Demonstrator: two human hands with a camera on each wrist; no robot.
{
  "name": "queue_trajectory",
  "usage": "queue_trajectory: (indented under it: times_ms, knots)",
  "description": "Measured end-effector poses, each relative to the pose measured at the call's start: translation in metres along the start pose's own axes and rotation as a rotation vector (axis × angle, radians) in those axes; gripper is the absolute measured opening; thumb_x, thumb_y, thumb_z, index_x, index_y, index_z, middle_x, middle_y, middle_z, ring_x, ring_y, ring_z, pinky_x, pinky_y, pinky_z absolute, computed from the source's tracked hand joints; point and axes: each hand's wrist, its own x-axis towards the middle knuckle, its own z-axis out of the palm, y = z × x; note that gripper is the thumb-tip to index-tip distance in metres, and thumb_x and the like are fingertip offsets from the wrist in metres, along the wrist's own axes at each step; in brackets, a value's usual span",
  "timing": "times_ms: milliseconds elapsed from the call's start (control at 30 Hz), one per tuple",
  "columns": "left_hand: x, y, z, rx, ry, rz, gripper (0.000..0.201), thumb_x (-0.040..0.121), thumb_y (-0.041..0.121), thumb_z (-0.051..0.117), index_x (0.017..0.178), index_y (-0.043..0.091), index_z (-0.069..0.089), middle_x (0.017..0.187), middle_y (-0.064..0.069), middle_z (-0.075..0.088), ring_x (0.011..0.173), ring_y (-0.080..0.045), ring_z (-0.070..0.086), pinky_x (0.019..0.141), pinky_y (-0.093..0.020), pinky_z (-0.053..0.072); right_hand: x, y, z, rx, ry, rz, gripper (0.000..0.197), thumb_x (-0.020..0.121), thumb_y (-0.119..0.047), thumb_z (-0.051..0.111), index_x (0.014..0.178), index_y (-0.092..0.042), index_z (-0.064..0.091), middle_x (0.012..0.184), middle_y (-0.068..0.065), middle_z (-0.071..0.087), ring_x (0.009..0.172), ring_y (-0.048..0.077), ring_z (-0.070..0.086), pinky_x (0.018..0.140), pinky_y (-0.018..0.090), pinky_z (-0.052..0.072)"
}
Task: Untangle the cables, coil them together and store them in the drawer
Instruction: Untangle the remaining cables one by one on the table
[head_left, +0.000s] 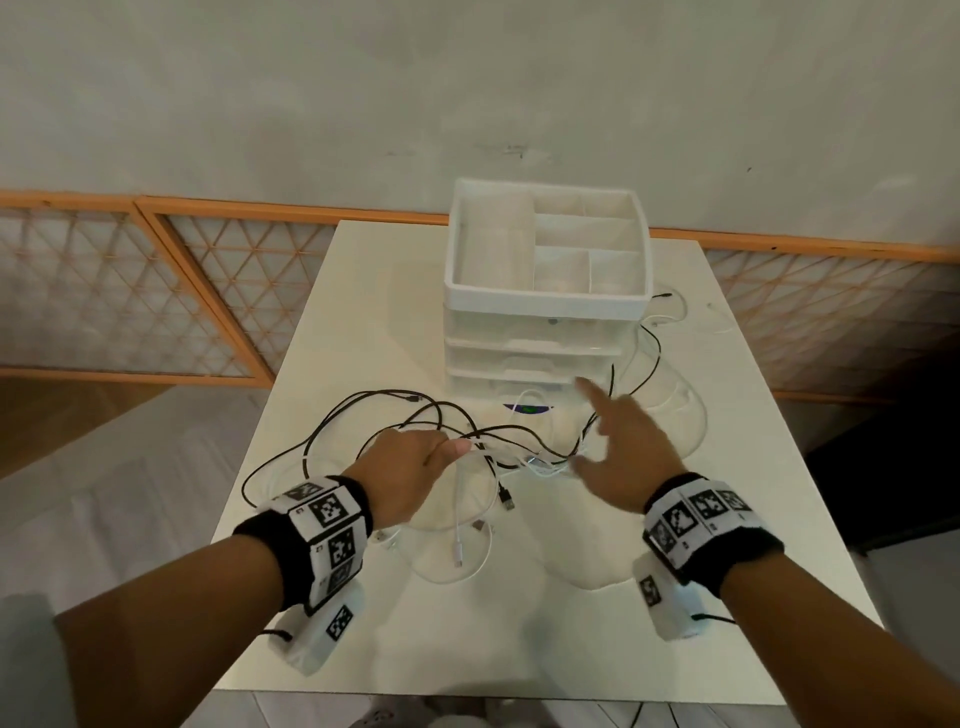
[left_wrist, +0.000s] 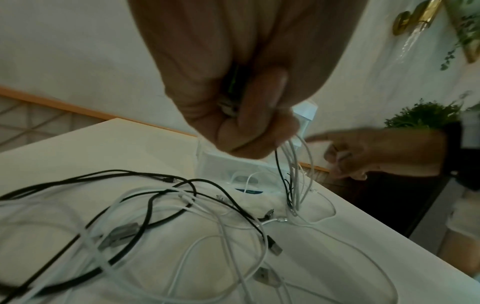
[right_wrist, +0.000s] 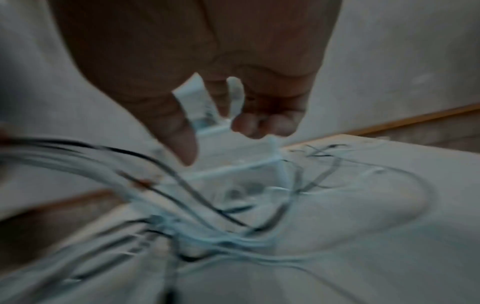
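Two forearms in black wristbands (head_left: 711, 540) covered with square printed markers reach over a white table (head_left: 675, 545) strewn with tangled cables (head_left: 415, 415). Nearest the person, white leads loop loosely on the tabletop, one ending in a small white plug (head_left: 457, 556), with a black USB plug (head_left: 506, 499) lying just beyond it. The left hand (head_left: 410, 470) is closed into a fist around a bundle of thin white and black strands; the left wrist view shows them trailing from between the thumb and curled fingers (left_wrist: 241, 131) down to the heap on the table. To the right, the right hand (head_left: 623, 457) hangs above the table with its fingers spread and the forefinger stretched toward the drawer unit; it has hold of nothing that can be seen, though the right wrist view is heavily blurred. Between the two hands the strands run together in a knot. Black cables arc away to the left of the fist and also curve up the right side of the unit, where further white loops lie. At the far end of the table stands the white drawer unit (head_left: 545, 332), its drawers closed and an open divided tray (head_left: 467, 270) on top. Behind it runs a pale wall (head_left: 467, 78) with an orange-framed lattice panel (head_left: 156, 291) along its base.
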Motion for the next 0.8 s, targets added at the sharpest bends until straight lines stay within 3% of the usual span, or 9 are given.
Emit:
queue_trajectory:
  times_ms: [67,133,200,233,333,433,500,633,800]
  knots:
    - [0.003,0.008,0.001,0.011,0.01,0.098,0.057,0.099,0.053,0.042,0.064,0.009,0.044,0.059,-0.003,0.049,0.053,-0.013,0.043,0.06,-0.026,0.037,-0.015,-0.037,0.002,-0.008,-0.101,-0.179,0.075,0.076,-0.058,0.066,0.14,-0.057,0.027,0.093,-0.011,0.055,0.095,0.015,0.058,0.09,0.038,0.05]
    - [0.004,0.016,0.002,-0.071,0.025,0.167,0.056,0.095,0.053,0.053,0.057,0.012,0.051,0.054,-0.001,0.049,0.053,-0.01,0.043,0.059,-0.022,0.037,-0.021,-0.058,0.011,-0.076,-0.117,-0.243,0.033,0.079,-0.063,0.061,0.107,-0.047,0.059,0.076,-0.013,0.06,0.085,0.015,0.062,0.077,0.032,0.05]
    - [0.005,0.017,0.002,-0.165,0.061,0.16,0.048,0.09,0.055,0.059,0.056,0.021,0.063,0.054,0.001,0.057,0.053,-0.006,0.048,0.056,-0.014,0.036,-0.018,-0.058,0.014,-0.079,-0.08,-0.208,0.033,0.086,-0.061,0.057,0.07,-0.032,0.059,0.063,-0.009,0.056,0.073,0.018,0.059,0.061,0.028,0.042]
    - [0.006,0.016,0.001,-0.243,0.073,0.102,0.048,0.089,0.057,0.06,0.061,0.019,0.068,0.056,0.0,0.06,0.05,-0.005,0.048,0.054,-0.014,0.037,-0.019,-0.057,0.012,-0.087,-0.069,-0.189,0.037,0.088,-0.06,0.056,0.066,-0.031,0.059,0.061,-0.009,0.052,0.071,0.018,0.056,0.059,0.028,0.038]
    - [0.006,0.013,0.0,-0.634,0.097,-0.124,0.059,0.089,0.06,0.057,0.073,0.005,0.07,0.057,-0.003,0.06,0.043,-0.015,0.041,0.042,-0.021,0.032,-0.02,-0.054,0.006,-0.246,0.04,-0.254,0.032,0.088,-0.061,0.054,0.086,-0.034,0.071,0.082,-0.008,0.044,0.084,0.016,0.043,0.074,0.031,0.032]
    - [0.007,0.017,0.0,-0.858,0.124,-0.238,0.063,0.093,0.059,0.051,0.082,0.001,0.071,0.064,-0.011,0.059,0.049,-0.017,0.041,0.04,-0.019,0.026,-0.021,-0.058,0.009,-0.094,0.036,-0.42,0.028,0.092,-0.053,0.052,0.081,-0.03,0.063,0.082,-0.006,0.051,0.082,0.021,0.052,0.074,0.034,0.035]
    - [0.008,0.023,-0.001,-0.919,0.088,-0.243,0.065,0.093,0.061,0.048,0.082,0.001,0.069,0.066,-0.015,0.056,0.052,-0.021,0.042,0.039,-0.018,0.026,-0.024,-0.064,0.014,0.135,-0.114,-0.434,0.021,0.095,-0.045,0.051,0.082,-0.029,0.054,0.075,-0.001,0.062,0.072,0.026,0.059,0.067,0.037,0.046]
    - [0.007,0.034,-0.002,-0.829,-0.028,-0.14,0.058,0.081,0.058,0.066,0.083,0.001,0.059,0.067,-0.013,0.05,0.048,-0.018,0.044,0.037,-0.02,0.027,-0.029,-0.076,0.027,-0.039,-0.129,-0.392,0.026,0.094,-0.038,0.044,0.108,-0.019,0.056,0.088,0.01,0.066,0.082,0.032,0.061,0.069,0.034,0.046]
    - [0.009,0.031,-0.004,-0.852,0.056,-0.101,0.024,0.091,0.022,0.07,0.081,0.007,0.053,0.06,-0.01,0.049,0.043,-0.015,0.043,0.038,-0.018,0.028,-0.029,-0.075,0.016,0.296,-0.103,-0.308,0.019,0.074,-0.032,0.059,0.09,-0.022,0.057,0.069,-0.003,0.064,0.065,0.018,0.06,0.06,0.031,0.048]
